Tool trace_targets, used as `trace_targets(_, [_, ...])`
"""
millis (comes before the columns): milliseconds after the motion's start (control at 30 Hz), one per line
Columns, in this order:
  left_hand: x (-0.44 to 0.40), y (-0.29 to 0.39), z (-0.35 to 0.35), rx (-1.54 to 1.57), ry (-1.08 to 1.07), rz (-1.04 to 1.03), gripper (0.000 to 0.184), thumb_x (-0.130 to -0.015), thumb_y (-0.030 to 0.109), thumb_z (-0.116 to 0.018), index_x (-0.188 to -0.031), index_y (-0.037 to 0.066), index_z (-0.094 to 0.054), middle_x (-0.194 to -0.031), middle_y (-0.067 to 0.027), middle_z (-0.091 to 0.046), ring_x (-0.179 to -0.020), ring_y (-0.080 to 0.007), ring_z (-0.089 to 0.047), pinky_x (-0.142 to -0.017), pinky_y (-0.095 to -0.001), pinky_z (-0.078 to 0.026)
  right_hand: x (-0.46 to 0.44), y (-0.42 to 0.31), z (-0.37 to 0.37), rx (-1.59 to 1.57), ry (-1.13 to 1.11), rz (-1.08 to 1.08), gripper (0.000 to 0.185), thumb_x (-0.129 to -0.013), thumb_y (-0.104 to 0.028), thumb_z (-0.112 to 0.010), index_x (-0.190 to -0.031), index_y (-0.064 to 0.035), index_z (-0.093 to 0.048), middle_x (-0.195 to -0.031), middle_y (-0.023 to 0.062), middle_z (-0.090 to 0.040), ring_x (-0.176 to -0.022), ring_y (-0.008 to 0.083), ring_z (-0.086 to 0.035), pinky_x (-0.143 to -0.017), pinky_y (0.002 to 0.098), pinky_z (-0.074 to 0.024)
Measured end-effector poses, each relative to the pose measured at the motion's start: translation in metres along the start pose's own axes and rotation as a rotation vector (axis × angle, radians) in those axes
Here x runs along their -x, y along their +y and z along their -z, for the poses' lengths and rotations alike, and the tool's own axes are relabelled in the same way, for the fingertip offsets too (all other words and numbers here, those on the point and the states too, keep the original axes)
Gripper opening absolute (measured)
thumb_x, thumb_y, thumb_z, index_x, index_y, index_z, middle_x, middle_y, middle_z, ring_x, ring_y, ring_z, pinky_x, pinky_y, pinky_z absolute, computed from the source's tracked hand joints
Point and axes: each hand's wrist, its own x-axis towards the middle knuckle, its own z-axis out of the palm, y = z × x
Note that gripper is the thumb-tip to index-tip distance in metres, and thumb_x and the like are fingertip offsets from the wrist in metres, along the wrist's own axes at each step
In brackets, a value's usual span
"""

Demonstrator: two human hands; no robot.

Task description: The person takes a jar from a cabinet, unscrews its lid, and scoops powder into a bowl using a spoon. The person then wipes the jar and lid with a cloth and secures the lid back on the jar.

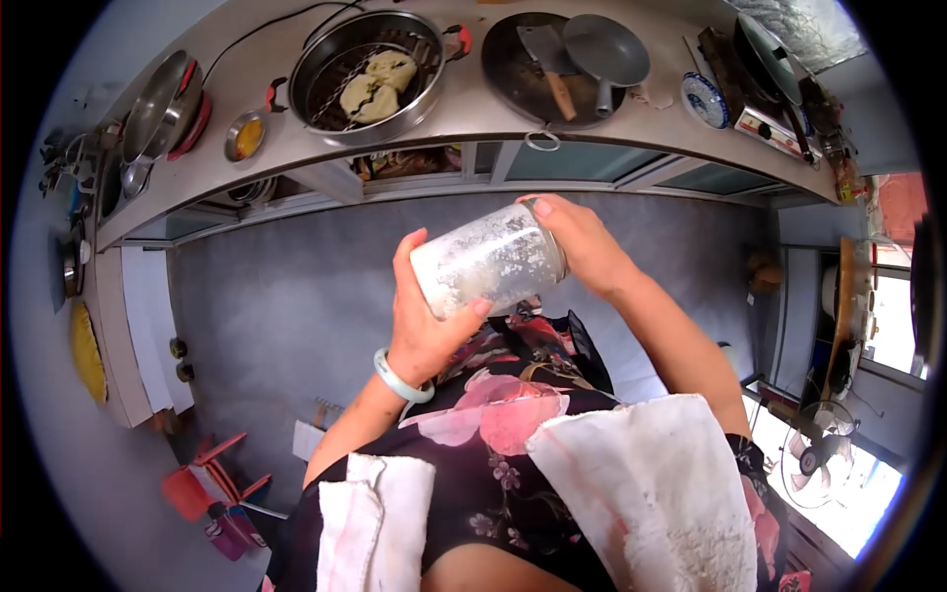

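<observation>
A clear jar (490, 259) with white powder clinging to its inside is held tilted on its side in front of my body. My left hand (429, 311) is wrapped round its left end, with the thumb along the lower side and a pale bangle on the wrist. At the jar's upper right end, my right hand (577, 242) grips the rim or lid; which of the two is hard to make out. Beyond my hands, on the counter, a steamer pot (414, 109) holds pale dough pieces (380, 87).
The counter (286, 153) also bears a small bowl with yellow contents (245, 136), a round board (508, 89) with a cleaver (548, 64), a pan (606, 49) and a blue-patterned bowl (704, 101). A fan (817, 454) stands at the right, a red stool (202, 483) at lower left.
</observation>
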Motion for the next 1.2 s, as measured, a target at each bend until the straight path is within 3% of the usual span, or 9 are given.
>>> trace_targets(200, [0.019, 0.000, 0.088, 0.289, 0.013, 0.126, 0.086, -0.081, 0.024, -0.073, -0.143, -0.001, -0.019, -0.127, -0.0171, -0.050, -0.115, -0.0232, -0.052, -0.099, -0.0361, -0.042, -0.015, -0.007, -0.066, 0.067, -0.166, 0.046, 0.064, -0.095, -0.044, -0.054, -0.137, 0.0030, -0.045, -0.119, 0.0102, -0.060, -0.104, 0.0161, -0.055, -0.090, 0.0306, -0.0446])
trace_targets(233, [0.024, 0.002, 0.099, 0.286, 0.007, 0.119, 0.085, -0.082, 0.024, -0.073, -0.143, -0.001, -0.019, -0.128, -0.0174, -0.049, -0.117, -0.0233, -0.051, -0.101, -0.0363, -0.041, -0.013, -0.020, -0.076, 0.045, -0.221, 0.045, 0.074, -0.092, -0.043, -0.060, -0.143, 0.0040, -0.035, -0.123, 0.0124, -0.057, -0.103, 0.0172, -0.056, -0.086, 0.0302, -0.0465])
trace_targets(333, [0.035, 0.000, 0.128, 0.311, -0.017, 0.136, 0.084, -0.083, 0.025, -0.071, -0.143, -0.003, -0.019, -0.130, -0.0177, -0.047, -0.121, -0.0234, -0.048, -0.103, -0.0368, -0.039, -0.012, -0.015, -0.094, 0.041, -0.383, 0.066, 0.092, -0.084, -0.056, -0.066, -0.146, 0.0022, -0.031, -0.137, 0.0149, -0.049, -0.125, 0.0213, -0.048, -0.105, 0.0347, -0.0366])
trace_targets(367, [0.037, -0.002, 0.136, 0.328, -0.030, 0.148, 0.084, -0.084, 0.026, -0.070, -0.143, -0.003, -0.019, -0.131, -0.0178, -0.047, -0.122, -0.0234, -0.047, -0.104, -0.0369, -0.038, -0.011, -0.018, -0.103, 0.062, -0.371, 0.033, 0.100, -0.079, -0.054, -0.073, -0.147, 0.0023, -0.027, -0.136, 0.0161, -0.049, -0.123, 0.0220, -0.049, -0.104, 0.0357, -0.0385])
trace_targets(467, [0.043, 0.000, 0.144, 0.418, -0.019, 0.205, 0.084, -0.084, 0.027, -0.070, -0.143, -0.004, -0.018, -0.132, -0.0173, -0.046, -0.122, -0.0235, -0.047, -0.104, -0.0371, -0.038, -0.011, -0.003, -0.119, 0.027, -0.290, 0.075, 0.082, -0.084, -0.037, -0.071, -0.142, 0.0070, -0.033, -0.114, 0.0157, -0.059, -0.094, 0.0169, -0.059, -0.082, 0.0291, -0.0493])
trace_targets(567, [0.048, 0.003, 0.148, 0.403, -0.025, 0.221, 0.084, -0.084, 0.025, -0.070, -0.143, -0.004, -0.018, -0.133, -0.0171, -0.045, -0.122, -0.0236, -0.047, -0.104, -0.0373, -0.038, -0.008, -0.005, -0.130, 0.024, -0.199, 0.065, 0.079, -0.083, -0.035, -0.072, -0.139, 0.0080, -0.036, -0.109, 0.0139, -0.060, -0.091, 0.0149, -0.059, -0.081, 0.0284, -0.0492])
trace_targets(767, [0.051, 0.007, 0.142, 0.386, -0.014, 0.219, 0.083, -0.084, 0.021, -0.071, -0.143, -0.003, -0.018, -0.130, -0.0165, -0.048, -0.119, -0.0228, -0.049, -0.101, -0.0361, -0.041, -0.003, -0.011, -0.130, -0.005, -0.199, 0.026, 0.075, -0.084, -0.031, -0.071, -0.137, 0.0097, -0.037, -0.111, 0.0133, -0.060, -0.092, 0.0137, -0.059, -0.081, 0.0277, -0.0488])
trace_targets(967, [0.047, 0.006, 0.135, 0.162, 0.004, 0.126, 0.086, -0.081, 0.019, -0.075, -0.143, -0.001, -0.019, -0.125, -0.0159, -0.052, -0.114, -0.0212, -0.052, -0.098, -0.0346, -0.043, 0.004, -0.015, -0.142, -0.039, -0.117, 0.033, 0.071, -0.085, -0.029, -0.068, -0.140, 0.0051, -0.038, -0.117, 0.0122, -0.060, -0.102, 0.0156, -0.057, -0.090, 0.0304, -0.0467])
trace_targets(1200, [0.041, 0.008, 0.133, 0.222, -0.014, 0.180, 0.085, -0.081, 0.020, -0.074, -0.143, -0.001, -0.019, -0.126, -0.0175, -0.051, -0.113, -0.0220, -0.053, -0.097, -0.0349, -0.044, 0.008, -0.013, -0.138, 0.113, -0.143, 0.052, 0.081, -0.079, -0.032, -0.073, -0.142, 0.0019, -0.034, -0.119, 0.0149, -0.060, -0.108, 0.0203, -0.057, -0.095, 0.0327, -0.0448])
